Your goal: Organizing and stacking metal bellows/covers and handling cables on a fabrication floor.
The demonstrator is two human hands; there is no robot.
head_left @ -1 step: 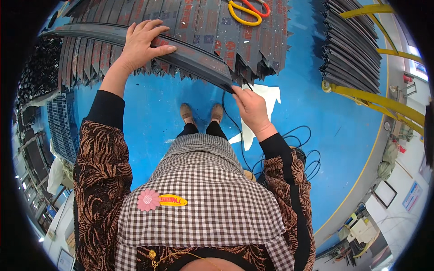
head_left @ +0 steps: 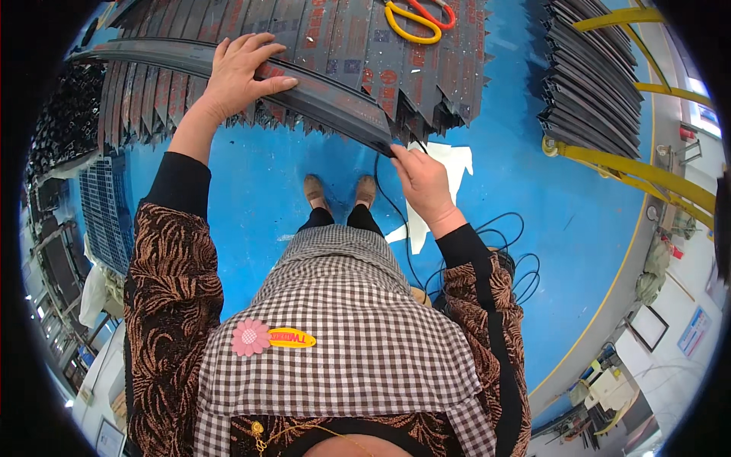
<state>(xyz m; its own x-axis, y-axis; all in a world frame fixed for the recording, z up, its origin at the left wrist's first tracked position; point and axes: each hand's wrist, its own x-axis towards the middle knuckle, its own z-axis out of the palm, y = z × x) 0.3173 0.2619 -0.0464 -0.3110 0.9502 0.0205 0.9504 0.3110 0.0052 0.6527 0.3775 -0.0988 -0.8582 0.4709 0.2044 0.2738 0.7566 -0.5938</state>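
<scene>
A long dark grey window-frame profile slants across in front of me, from the far left down to the middle. My left hand lies over it, fingers reaching past its far edge and thumb along its upper face. At the near right end, my right hand pinches the cut tip between thumb and fingers. Beneath and beyond the profile is a layer of similar grey profiles side by side, their ends cut to points. Scissors with yellow and red handles rest on that layer; their blades are out of frame.
At the right, a yellow metal rack carries a stack of dark profiles. White sheet scraps and black cables lie on the blue floor. A blue plastic crate and a heap of dark profile ends are at the left.
</scene>
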